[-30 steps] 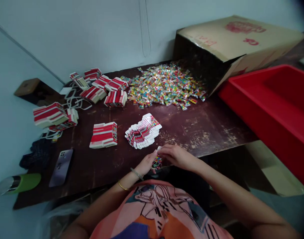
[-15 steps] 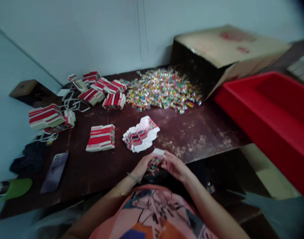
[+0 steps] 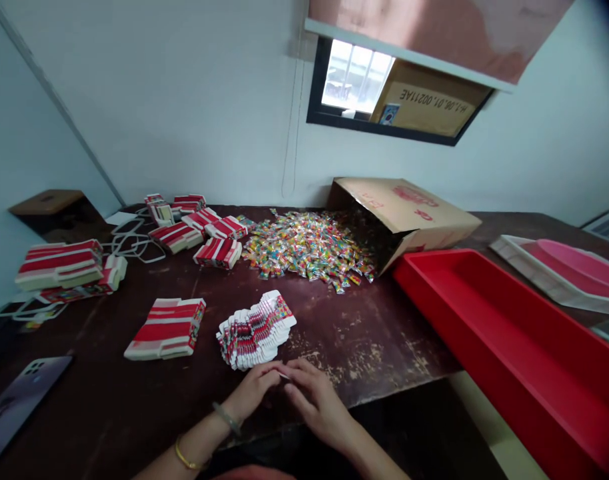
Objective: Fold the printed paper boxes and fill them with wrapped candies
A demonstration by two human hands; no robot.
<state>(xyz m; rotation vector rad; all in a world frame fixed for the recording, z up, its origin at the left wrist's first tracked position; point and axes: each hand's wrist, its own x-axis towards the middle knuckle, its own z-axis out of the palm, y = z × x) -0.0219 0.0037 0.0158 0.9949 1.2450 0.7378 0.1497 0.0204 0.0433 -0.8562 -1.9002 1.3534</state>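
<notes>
Left hand (image 3: pixel 252 390) and right hand (image 3: pixel 317 400) have closed in over the carton (image 3: pixel 283 375), covering the patterned face seen half a second ago; just a pale edge shows, so progress on it is hidden. Hands now: left curled onto that edge, over the desk (image 3: pixel 374 320) front; right half-open, thumb apart, grip unclear. Fanned cartons (image 3: pixel 257 330) just beyond! Box (image 3: pixel 419 207) on its side, mouth at heaped sweets (image 3: pixel 309 247); red tray (image 3: pixel 484 365) alongside, white tray (image 3: pixel 527 275) bearing something pink (image 3: pixel 579 267).

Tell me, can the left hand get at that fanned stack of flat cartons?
Likely yes: the fanned stack of flat cartons lies just beyond the left hand, with nothing visibly between, though it meets the right hand.
</notes>
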